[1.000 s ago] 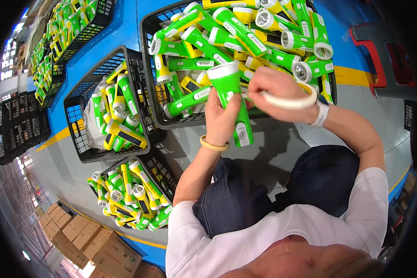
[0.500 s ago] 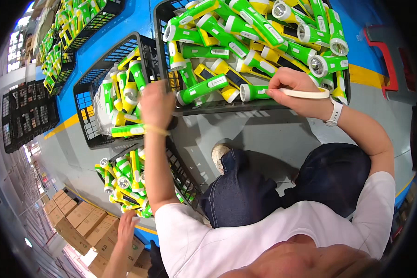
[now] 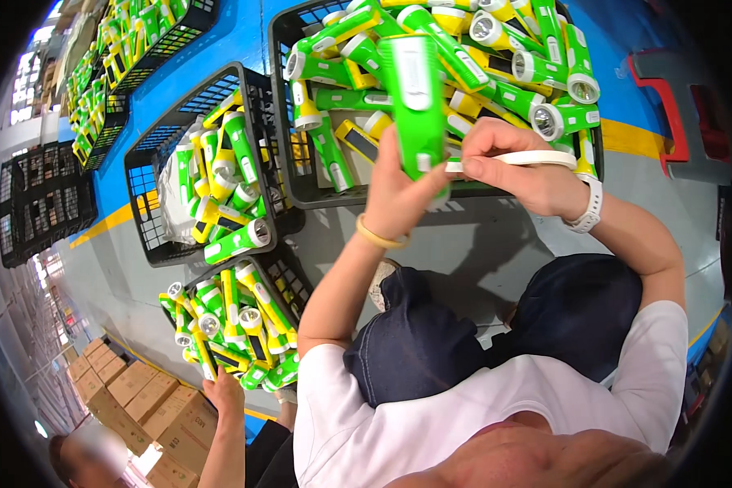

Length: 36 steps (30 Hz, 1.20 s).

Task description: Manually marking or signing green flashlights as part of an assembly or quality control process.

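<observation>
My left hand (image 3: pixel 394 187) holds a green flashlight (image 3: pixel 416 98) upright over the near edge of the large black crate (image 3: pixel 321 197); motion blurs the flashlight. Between the thumb and fingers of my right hand (image 3: pixel 512 168) is the free end of white tape, close against the flashlight's lower end. Whether the tape touches it, I cannot tell. The roll of white tape (image 3: pixel 555 159) rests around that same hand's fingers. Beyond both hands, green and yellow flashlights (image 3: pixel 455 61) lie heaped in the large crate.
Left of the large crate stands a smaller black crate (image 3: pixel 144 154) with flashlights, and nearer me another crate (image 3: pixel 291 275) of them. A co-worker's hand (image 3: pixel 224 392) reaches to that one. Cardboard boxes (image 3: pixel 150 398) are stacked lower left; a grey and red case (image 3: pixel 659 106) stands right.
My left hand has moved right from the smaller crate and now holds a flashlight by my right hand. A flashlight has left the large crate's near edge. The co-worker's hand has moved up to the nearer crate.
</observation>
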Motion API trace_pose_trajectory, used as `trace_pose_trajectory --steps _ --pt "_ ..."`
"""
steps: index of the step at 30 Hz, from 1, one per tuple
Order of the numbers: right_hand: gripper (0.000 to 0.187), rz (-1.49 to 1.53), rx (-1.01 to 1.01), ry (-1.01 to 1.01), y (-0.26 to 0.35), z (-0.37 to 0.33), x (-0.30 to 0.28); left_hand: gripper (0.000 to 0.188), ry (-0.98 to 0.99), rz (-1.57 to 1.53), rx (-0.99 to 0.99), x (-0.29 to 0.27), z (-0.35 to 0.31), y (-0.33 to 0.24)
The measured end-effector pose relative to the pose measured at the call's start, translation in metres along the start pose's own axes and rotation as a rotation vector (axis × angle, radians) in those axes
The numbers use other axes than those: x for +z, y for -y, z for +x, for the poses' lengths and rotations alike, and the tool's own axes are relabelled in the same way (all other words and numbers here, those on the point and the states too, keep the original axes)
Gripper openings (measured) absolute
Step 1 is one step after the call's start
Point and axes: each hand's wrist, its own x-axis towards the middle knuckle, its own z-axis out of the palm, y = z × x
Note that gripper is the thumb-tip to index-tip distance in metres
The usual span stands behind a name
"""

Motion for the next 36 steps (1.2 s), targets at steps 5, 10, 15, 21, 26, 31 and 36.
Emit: trace_pose_trajectory --steps 5,10,15,21,26,31,36 --pt "0.011 -0.071 -0.094 0.003 0.005 -0.001 -0.007 0.082 0.177 -0.126 0.212 0.024 -0.011 -0.01" --pt "0.01 -0.27 -0.203 -0.005 0.005 -0.004 -0.009 0.072 0.097 -0.061 0.278 0.03 -0.011 -0.008" --pt "0.02 -0.431 -0.214 -0.136 0.008 -0.007 0.003 0.046 -0.075 0.151 0.392 0.033 -0.013 -0.002" --pt "0.033 -0.453 -0.059 -0.118 0.006 0.006 -0.011 0.037 -0.01 -0.351 0.165 0.027 -0.02 0.001" --pt "0.015 -0.444 -0.217 -0.02 -0.005 0.008 -0.012 0.033 -0.006 -0.457 -0.146 0.017 -0.015 0.005" --pt "0.017 -0.643 -0.408 -0.191 -0.018 0.01 0.012 0.03 -0.191 -0.401 -0.189 0.005 -0.017 0.014" --pt "0.018 -0.515 -0.2 -0.396 -0.014 0.001 -0.019 0.027 -0.711 -0.516 -0.057 -0.132 -0.007 0.024"
